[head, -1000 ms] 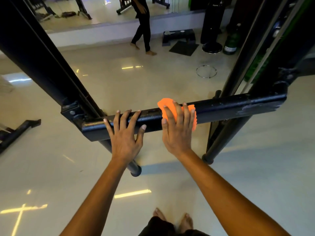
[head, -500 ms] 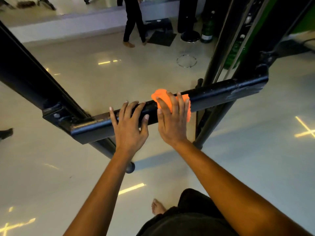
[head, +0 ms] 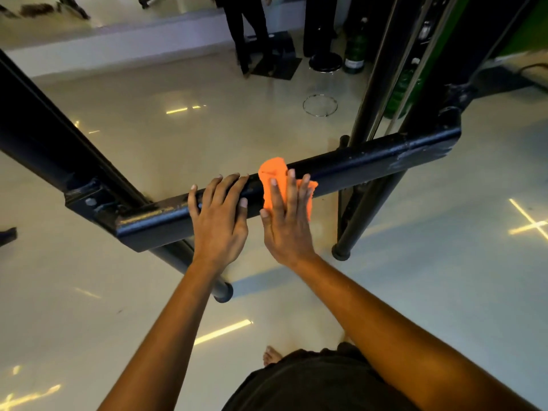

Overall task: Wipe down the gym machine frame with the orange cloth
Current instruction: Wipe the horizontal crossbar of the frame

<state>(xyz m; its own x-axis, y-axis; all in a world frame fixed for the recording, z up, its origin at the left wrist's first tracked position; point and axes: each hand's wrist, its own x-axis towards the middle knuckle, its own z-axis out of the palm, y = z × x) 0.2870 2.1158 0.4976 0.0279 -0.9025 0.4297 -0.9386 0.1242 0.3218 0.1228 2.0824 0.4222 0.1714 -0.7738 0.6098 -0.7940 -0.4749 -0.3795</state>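
A black horizontal bar (head: 382,161) of the gym machine frame runs across the middle of the view, bolted at its left end to a slanted black beam (head: 38,137). The orange cloth (head: 271,176) lies draped over the bar near its middle. My right hand (head: 286,221) presses flat on the cloth with straight fingers. My left hand (head: 219,218) rests on the bar just left of the cloth, its fingers laid over the top edge.
Black uprights (head: 376,84) stand at the right, with rubber-capped legs (head: 341,253) on the glossy pale floor. A person's legs (head: 246,31), a black step (head: 281,60), a green bottle (head: 354,54) and a metal ring (head: 320,105) lie beyond the bar.
My right hand has slid the cloth leftward along the bar, closing on my left hand. The camera has shifted, so the bar now sits more to the right.
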